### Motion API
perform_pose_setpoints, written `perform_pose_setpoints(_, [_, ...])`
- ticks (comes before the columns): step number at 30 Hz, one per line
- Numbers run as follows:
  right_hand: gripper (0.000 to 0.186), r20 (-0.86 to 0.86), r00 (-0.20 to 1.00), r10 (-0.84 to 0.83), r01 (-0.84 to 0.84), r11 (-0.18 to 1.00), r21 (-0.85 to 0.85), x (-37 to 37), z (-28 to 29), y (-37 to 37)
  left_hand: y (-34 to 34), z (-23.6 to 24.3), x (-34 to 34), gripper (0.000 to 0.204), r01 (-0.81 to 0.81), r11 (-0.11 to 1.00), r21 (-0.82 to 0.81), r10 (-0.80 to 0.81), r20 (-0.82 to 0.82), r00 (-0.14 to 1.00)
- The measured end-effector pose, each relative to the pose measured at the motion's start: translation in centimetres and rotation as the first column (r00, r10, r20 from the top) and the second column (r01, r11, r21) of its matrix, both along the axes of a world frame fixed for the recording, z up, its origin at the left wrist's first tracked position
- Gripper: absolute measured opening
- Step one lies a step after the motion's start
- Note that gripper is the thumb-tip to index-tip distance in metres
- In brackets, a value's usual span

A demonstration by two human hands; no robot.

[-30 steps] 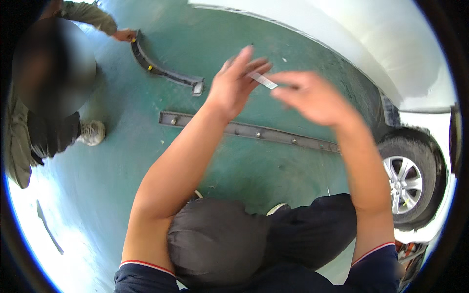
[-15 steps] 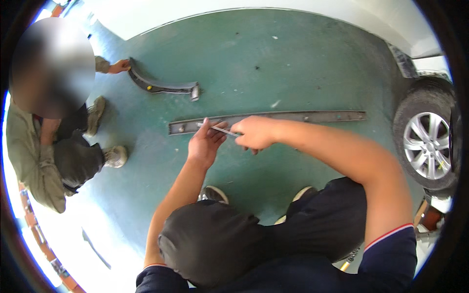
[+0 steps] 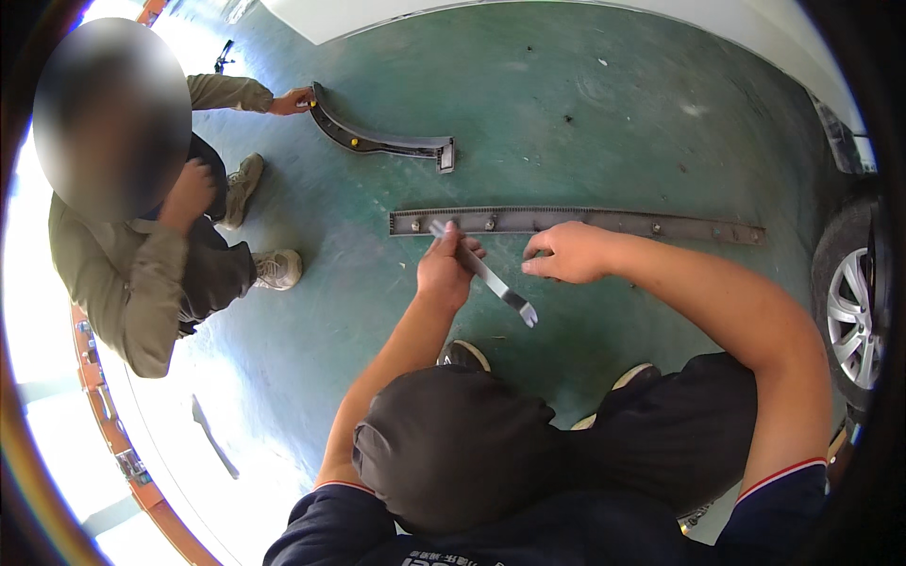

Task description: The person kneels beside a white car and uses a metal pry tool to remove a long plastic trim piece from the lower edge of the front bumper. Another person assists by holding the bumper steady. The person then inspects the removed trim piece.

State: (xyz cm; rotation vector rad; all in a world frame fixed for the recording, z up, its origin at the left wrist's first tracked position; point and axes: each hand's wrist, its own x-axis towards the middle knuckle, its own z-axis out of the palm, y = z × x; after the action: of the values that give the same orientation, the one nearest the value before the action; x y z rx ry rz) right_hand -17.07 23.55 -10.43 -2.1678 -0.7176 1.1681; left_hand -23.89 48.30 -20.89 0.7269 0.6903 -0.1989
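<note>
A flat silver pry tool [image 3: 494, 281] with a forked end is held in my left hand [image 3: 446, 271], its forked tip pointing down to the right over the floor. My right hand [image 3: 571, 253] hangs just right of the tool, fingers loosely bent and apart with nothing in them. Beyond both hands a long grey trim strip [image 3: 604, 218] with metal clips lies on the green floor [image 3: 604, 123]. Farther off, a curved dark trim piece [image 3: 396, 147] with yellow clips has one end under a co-worker's hand [image 3: 291, 102].
A co-worker [image 3: 123, 274] in an olive jacket squats at the left. A white vehicle panel [image 3: 566, 11] arches along the top, and a tire with a silver rim [image 3: 849, 307] stands at the right. An orange-edged row of things [image 3: 123, 453] runs along the bright left rim.
My left hand now has the tool swung with its forked end down-right, and my right hand has moved away from it. The view has shifted, so the floor pieces appear farther right.
</note>
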Motion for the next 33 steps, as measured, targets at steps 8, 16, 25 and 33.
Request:
perform_pose_setpoints(8, [0.043,-0.391,0.856,-0.337,0.429,0.886,0.176,2.0,7.2,2.9,-4.8,11.7,10.1,0.03,0.114,0.956,-0.27,0.05,0.534,0.844])
perform_pose_setpoints(16, [0.047,0.279,0.752,-0.597,0.482,0.788,0.384,3.6,17.9,1.6,-3.3,19.5,17.9,0.023,-0.03,1.0,-0.004,0.023,0.756,0.654])
perform_pose_setpoints(25, [0.044,0.315,0.674,-0.668,0.549,0.738,0.391,3.0,20.4,3.8,-3.1,20.2,19.4,0.046,0.159,0.977,-0.144,0.036,0.841,0.54])
perform_pose_setpoints(33, [0.046,0.235,0.66,-0.714,0.608,0.691,0.39,3.3,21.9,4.6,-5.2,20.6,19.5,0.039,0.207,0.906,-0.37,0.209,0.815,0.541])
